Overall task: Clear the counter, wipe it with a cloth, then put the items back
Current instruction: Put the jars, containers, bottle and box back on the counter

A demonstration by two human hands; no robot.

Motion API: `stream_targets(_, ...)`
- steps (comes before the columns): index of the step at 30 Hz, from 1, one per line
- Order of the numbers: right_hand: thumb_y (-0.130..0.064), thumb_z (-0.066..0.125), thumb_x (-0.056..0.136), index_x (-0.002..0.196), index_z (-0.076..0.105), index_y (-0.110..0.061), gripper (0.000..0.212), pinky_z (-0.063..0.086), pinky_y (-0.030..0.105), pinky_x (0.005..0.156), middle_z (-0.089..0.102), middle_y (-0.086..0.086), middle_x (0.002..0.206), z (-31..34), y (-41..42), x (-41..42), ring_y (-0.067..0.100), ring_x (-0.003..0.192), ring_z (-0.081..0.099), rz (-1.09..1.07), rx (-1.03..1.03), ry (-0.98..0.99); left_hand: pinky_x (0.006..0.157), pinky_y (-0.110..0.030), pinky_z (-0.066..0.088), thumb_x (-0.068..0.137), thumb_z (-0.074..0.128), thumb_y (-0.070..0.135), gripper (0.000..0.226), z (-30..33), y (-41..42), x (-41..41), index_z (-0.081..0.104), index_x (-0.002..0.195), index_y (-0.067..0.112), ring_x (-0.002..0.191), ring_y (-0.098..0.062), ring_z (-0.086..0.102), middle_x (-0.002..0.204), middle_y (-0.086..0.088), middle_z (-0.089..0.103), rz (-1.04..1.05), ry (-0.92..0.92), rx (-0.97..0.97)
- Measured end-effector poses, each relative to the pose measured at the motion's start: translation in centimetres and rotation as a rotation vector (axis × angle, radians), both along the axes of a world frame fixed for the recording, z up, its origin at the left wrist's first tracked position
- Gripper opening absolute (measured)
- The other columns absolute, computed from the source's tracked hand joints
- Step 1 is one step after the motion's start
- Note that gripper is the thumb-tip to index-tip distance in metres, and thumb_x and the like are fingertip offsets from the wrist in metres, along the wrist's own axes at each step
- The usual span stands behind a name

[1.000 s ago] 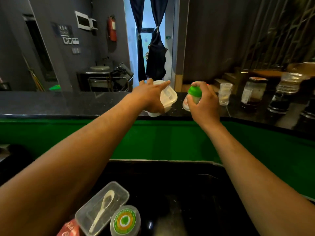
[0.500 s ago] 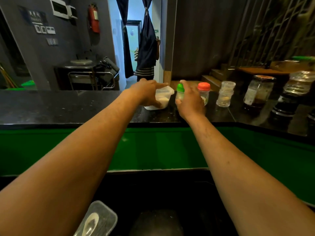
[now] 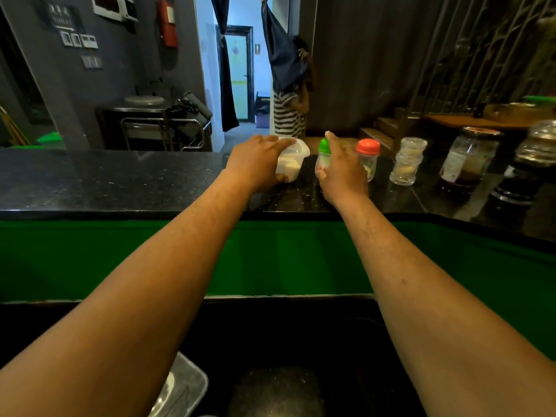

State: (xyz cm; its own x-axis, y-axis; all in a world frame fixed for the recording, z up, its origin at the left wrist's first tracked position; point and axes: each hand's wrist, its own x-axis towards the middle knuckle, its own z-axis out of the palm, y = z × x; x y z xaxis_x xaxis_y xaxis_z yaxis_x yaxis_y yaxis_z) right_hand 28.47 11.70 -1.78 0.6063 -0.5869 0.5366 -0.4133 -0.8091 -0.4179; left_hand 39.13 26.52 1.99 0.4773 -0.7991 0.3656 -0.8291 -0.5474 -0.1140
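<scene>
Both arms reached across the green front panel point(image 3: 285, 257) to the black stone counter point(image 3: 105, 179). The left hand point(image 3: 255, 161) was wrapped over a white lidded tub point(image 3: 293, 159), fingers curled across its top and the thumb tucked under its near side; the tub was tipped a little, and I could not tell if its base sat flat on the stone. Just to its right, the right hand point(image 3: 340, 173) gripped a small green-capped bottle point(image 3: 323, 156) that stood upright. Right behind that hand stood a red-capped jar point(image 3: 367, 158), then a clear ribbed jar point(image 3: 407, 161) further right, and a dark-filled jar point(image 3: 464, 161) beyond it. Close to the person, on the lower ledge at the bottom left, a clear plastic box point(image 3: 183, 389) poked out from under the left forearm.
</scene>
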Motion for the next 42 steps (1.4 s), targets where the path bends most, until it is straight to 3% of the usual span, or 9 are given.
stream_targets(7, -0.019, 0.068, 0.088, 0.155, 0.013, -0.028, 0.088, 0.043, 0.045, 0.099, 0.033, 0.011, 0.152, 0.3, 1.9, -1.9, 0.033, 0.130, 0.045, -0.007, 0.040, -0.022, 0.115, -0.059, 0.025, 0.085, 0.068, 0.055, 0.096, -1.1, 2.0, -2.3, 0.011, 0.159, 0.031, 0.147, -0.039, 0.022, 0.161, -0.017, 0.022, 0.086, -0.091, -0.072)
stream_targets(12, -0.026, 0.064, 0.089, 0.143, 0.042, -0.017, 0.059, 0.046, 0.040, 0.095, 0.045, 0.010, 0.139, -2.2, 5.8, -6.4, 0.031, 0.120, 0.051, 0.040, 0.004, -0.205, 0.108, -0.049, 0.038, 0.081, 0.074, 0.047, 0.069, -4.7, 8.9, -9.0, 0.048, 0.142, 0.029, 0.133, -0.032, 0.041, 0.143, -0.011, 0.045, 0.040, -0.024, -0.398)
stream_targets(16, -0.024, 0.064, 0.088, 0.135, 0.055, -0.016, 0.049, 0.047, 0.038, 0.101, 0.049, 0.009, 0.136, -6.9, 10.8, -10.4, 0.026, 0.122, 0.051, 0.174, -0.060, -0.264, 0.094, -0.043, 0.045, 0.078, 0.076, 0.043, 0.046, -10.4, 16.0, -14.3, 0.066, 0.121, 0.029, 0.113, -0.029, 0.055, 0.120, -0.005, 0.058, 0.075, 0.103, -0.481)
stream_targets(22, -0.026, 0.066, 0.090, 0.133, 0.058, -0.018, 0.045, 0.044, 0.029, 0.101, 0.051, 0.005, 0.137, -16.0, 21.3, -15.7, 0.021, 0.127, 0.050, 0.328, 0.097, -0.147, 0.102, -0.043, 0.043, 0.084, 0.067, 0.047, 0.058, -18.2, 24.7, -16.9, 0.053, 0.139, 0.032, 0.123, -0.029, 0.052, 0.133, -0.005, 0.057, 0.295, 0.379, -0.042)
stream_targets(26, -0.036, 0.068, 0.087, 0.133, 0.059, -0.023, 0.048, 0.046, 0.028, 0.099, 0.047, -0.004, 0.140, -21.2, 27.2, -18.8, 0.014, 0.128, 0.048, 0.398, 0.238, -0.013, 0.111, -0.052, 0.034, 0.083, 0.068, 0.052, 0.084, -21.4, 28.2, -16.3, 0.028, 0.154, 0.031, 0.135, -0.034, 0.039, 0.147, -0.010, 0.041, 0.401, 0.510, 0.291)
stream_targets(30, -0.052, 0.071, 0.079, 0.140, 0.051, -0.028, 0.068, 0.044, 0.021, 0.100, 0.034, -0.006, 0.151, -25.1, 31.3, -20.7, 0.014, 0.135, 0.040, 0.460, 0.306, 0.173, 0.116, -0.058, 0.024, 0.074, 0.079, 0.053, 0.113, -24.3, 29.5, -15.8, 0.009, 0.158, 0.029, 0.143, -0.045, 0.022, 0.159, -0.020, 0.017, 0.456, 0.622, 0.529)
stream_targets(32, -0.056, 0.072, 0.078, 0.146, 0.041, -0.031, 0.079, 0.041, 0.026, 0.107, 0.016, -0.006, 0.160, -26.4, 32.5, -20.8, 0.015, 0.143, 0.028, 0.456, 0.314, 0.242, 0.116, -0.059, 0.022, 0.072, 0.082, 0.054, 0.121, -25.5, 29.7, -15.8, 0.002, 0.159, 0.029, 0.146, -0.049, 0.016, 0.162, -0.024, 0.006, 0.501, 0.643, 0.556)
stream_targets(35, -0.052, 0.075, 0.078, 0.149, 0.033, -0.037, 0.084, 0.041, 0.024, 0.104, 0.000, -0.007, 0.163, -27.4, 33.3, -20.7, 0.016, 0.145, 0.025, 0.404, 0.343, 0.236, 0.117, -0.063, 0.020, 0.074, 0.083, 0.048, 0.123, -26.9, 30.2, -16.2, -0.006, 0.158, 0.032, 0.146, -0.053, 0.009, 0.163, -0.026, -0.003, 0.543, 0.655, 0.516)
stream_targets(42, -0.043, 0.078, 0.078, 0.148, 0.032, -0.040, 0.083, 0.052, 0.029, 0.095, 0.016, 0.000, 0.159, -29.0, 33.4, -20.6, 0.020, 0.140, 0.036, 0.313, 0.371, 0.133, 0.113, -0.071, 0.017, 0.078, 0.078, 0.048, 0.118, -29.0, 30.6, -16.0, -0.012, 0.154, 0.042, 0.143, -0.060, 0.002, 0.159, -0.032, -0.010, 0.579, 0.611, 0.411)
